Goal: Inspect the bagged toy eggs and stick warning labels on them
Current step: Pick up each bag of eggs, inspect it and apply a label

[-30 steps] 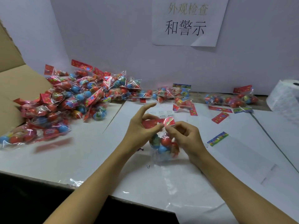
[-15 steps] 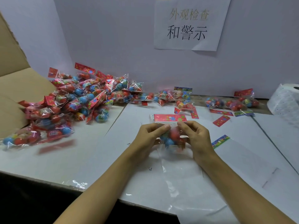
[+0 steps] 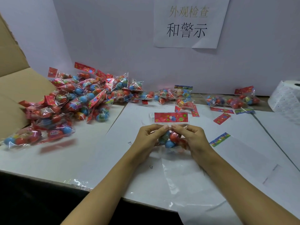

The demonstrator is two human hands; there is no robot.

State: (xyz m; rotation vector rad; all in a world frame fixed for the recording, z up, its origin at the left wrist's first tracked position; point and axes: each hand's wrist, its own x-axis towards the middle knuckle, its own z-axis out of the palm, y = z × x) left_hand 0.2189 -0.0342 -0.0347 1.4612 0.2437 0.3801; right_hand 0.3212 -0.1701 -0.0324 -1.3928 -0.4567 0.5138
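Observation:
A clear bag of red, blue and green toy eggs lies on the white table between my hands, its red header card flat and pointing away from me. A small white label shows at the card's left end. My left hand pinches the bag's neck just below the card from the left. My right hand pinches it from the right, fingertips almost meeting.
A big heap of bagged eggs covers the table's left, beside a cardboard box. More bags and loose header cards lie at the back right. A white label roll stands far right. A paper sign hangs on the wall.
The bag went from held up with its card folded between my fingers to lying down with the card flat. Both hands slid down to the bag's neck.

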